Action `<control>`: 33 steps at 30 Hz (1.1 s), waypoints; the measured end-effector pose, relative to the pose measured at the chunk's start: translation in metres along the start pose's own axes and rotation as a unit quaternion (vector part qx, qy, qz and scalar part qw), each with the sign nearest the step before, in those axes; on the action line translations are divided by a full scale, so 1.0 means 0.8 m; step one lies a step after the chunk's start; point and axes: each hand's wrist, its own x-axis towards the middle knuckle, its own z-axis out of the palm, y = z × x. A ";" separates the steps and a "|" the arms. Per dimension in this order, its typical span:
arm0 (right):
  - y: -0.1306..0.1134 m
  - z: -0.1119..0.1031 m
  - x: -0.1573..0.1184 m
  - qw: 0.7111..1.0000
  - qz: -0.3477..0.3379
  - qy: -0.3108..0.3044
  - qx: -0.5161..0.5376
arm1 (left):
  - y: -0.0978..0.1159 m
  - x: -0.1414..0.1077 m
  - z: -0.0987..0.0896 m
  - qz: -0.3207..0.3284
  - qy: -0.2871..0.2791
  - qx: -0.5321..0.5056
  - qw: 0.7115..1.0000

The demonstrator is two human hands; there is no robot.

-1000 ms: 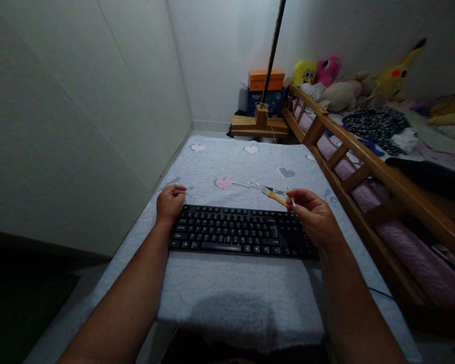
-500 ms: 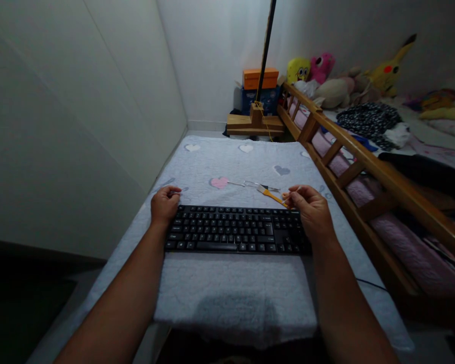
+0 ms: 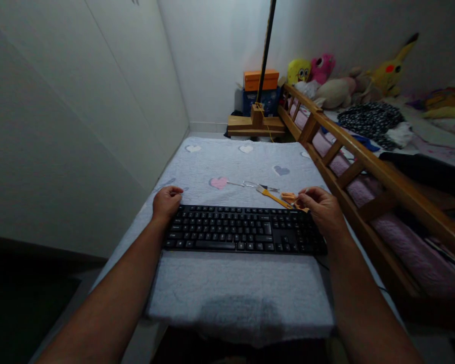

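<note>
1. Right hand [image 3: 324,207]: sits farther right than half a second ago, off the keyboard's right part. Thumb and fingertips drawn together, pointing inward; cannot tell whether anything is gripped.
2. Left hand [image 3: 166,203]: place nearly unchanged. Fingers curled, at the keyboard's far left corner; contact and anything held cannot be told.
3. Keyboard [image 3: 227,227], black, one: lies flat between the hands, mostly on the near side of them. Long axis runs crosswise, from the left hand's side to the right hand's. Each hand is nearer to its own end; the middle lies well apart from both.
4. Cable [image 3: 322,264], dark: shows below the right hand, by the keyboard's near right corner.
5. Orange looped item [image 3: 288,196], possibly scissors handles: just inward of the right fingertips, partly behind them; contact cannot be told. Right hand is clearly the nearer.
6. Brush [image 3: 275,197], yellow-orange handle: beyond the keyboard, inward of the right hand. Long axis slants, handle end toward that hand, bristles away.
7. Thin metallic tool [image 3: 273,189]: just beyond the brush, between the hands, nearer the right.
8. Surface [image 3: 220,162], pale heart-patterned cloth: under all the above, extending beyond both hands.
</note>
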 end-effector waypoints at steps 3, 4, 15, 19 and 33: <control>0.007 -0.004 -0.003 1.000 0.000 0.012 0.003 | 0.003 0.008 0.000 -0.040 -0.015 0.002 0.999; 0.010 -0.006 -0.003 1.000 0.000 0.017 0.002 | 0.004 0.010 0.001 -0.048 -0.015 -0.001 0.999; 0.024 -0.042 -0.004 1.000 0.014 0.003 -0.023 | 0.000 0.002 0.003 0.008 -0.002 -0.010 1.000; 0.032 -0.037 -0.011 0.999 0.016 0.022 -0.029 | -0.008 -0.002 -0.001 0.016 -0.042 -0.043 0.998; 0.053 -0.038 -0.015 0.999 0.016 0.027 -0.033 | -0.018 0.000 0.003 0.031 0.009 -0.043 0.999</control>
